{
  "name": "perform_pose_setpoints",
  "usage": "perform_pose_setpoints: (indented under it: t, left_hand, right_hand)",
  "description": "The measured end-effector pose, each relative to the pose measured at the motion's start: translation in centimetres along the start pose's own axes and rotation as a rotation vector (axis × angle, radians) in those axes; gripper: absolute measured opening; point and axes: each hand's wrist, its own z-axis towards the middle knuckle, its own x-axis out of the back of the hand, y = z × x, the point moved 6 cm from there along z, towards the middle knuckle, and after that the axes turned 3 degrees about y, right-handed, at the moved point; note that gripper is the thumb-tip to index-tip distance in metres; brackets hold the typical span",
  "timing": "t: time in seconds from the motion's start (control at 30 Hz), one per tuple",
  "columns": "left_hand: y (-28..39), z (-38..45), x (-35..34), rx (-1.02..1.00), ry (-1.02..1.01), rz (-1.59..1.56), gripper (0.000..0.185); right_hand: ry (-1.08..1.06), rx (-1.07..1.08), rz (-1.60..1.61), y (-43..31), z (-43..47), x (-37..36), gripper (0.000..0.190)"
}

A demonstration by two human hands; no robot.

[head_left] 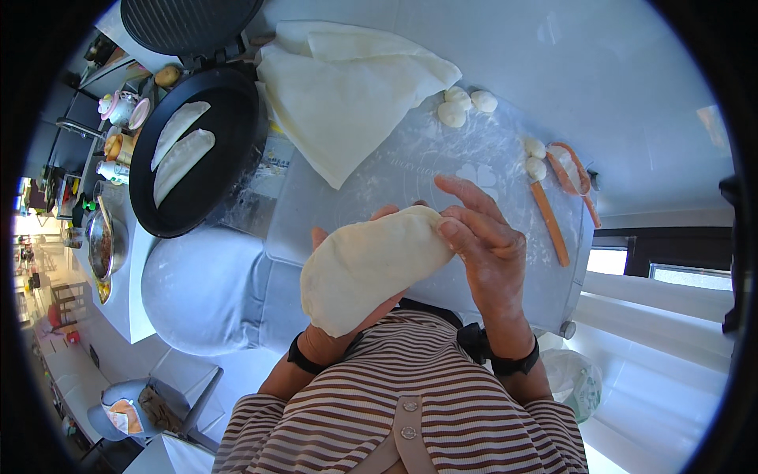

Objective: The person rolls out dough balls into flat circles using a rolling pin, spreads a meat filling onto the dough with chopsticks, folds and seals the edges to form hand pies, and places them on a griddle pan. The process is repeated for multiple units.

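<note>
A large half-moon dough pocket (373, 263) rests across my left hand (386, 307), which supports it from beneath. Most of that hand is hidden by the dough; fingertips show past its far edge. With thumb and fingertips my right hand (482, 234) pinches the pocket's right end. Flour dusts my right fingers. Below the hands lies a floured silicone mat (367, 201) with printed markings. Two folded dough pockets, a nearer one (182, 163) and a farther one (179, 131), lie side by side in the black electric griddle (228, 172) on the left.
A cream cloth (349, 101) covers the mat's far left. Dough balls sit at the back (453, 112) and at the right (536, 169), by a wooden rolling pin (551, 225) and a scoop with flour (568, 169). The griddle's raised lid (189, 23) and a metal bowl (109, 243) stand left.
</note>
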Motion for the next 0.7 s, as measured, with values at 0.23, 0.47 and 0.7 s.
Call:
perform_pose_setpoints:
  t: [0.23,0.47,0.7]
  left_hand:
    - [-0.1,0.1,-0.3,-0.018,0.016,0.057,0.081]
    - [-0.6,-0.1,-0.4,0.006,0.061,0.143,0.087]
    - [-0.8,-0.7,0.4,0.114,0.006,-0.029,0.093]
  right_hand:
    - [-0.033,-0.04,-0.015,0.2,0.2,0.0,0.015]
    - [-0.107,0.016,-0.048,0.6,0.5,-0.5,0.016]
    - [-0.163,-0.014,-0.025,1.3,0.5,-0.6,0.015]
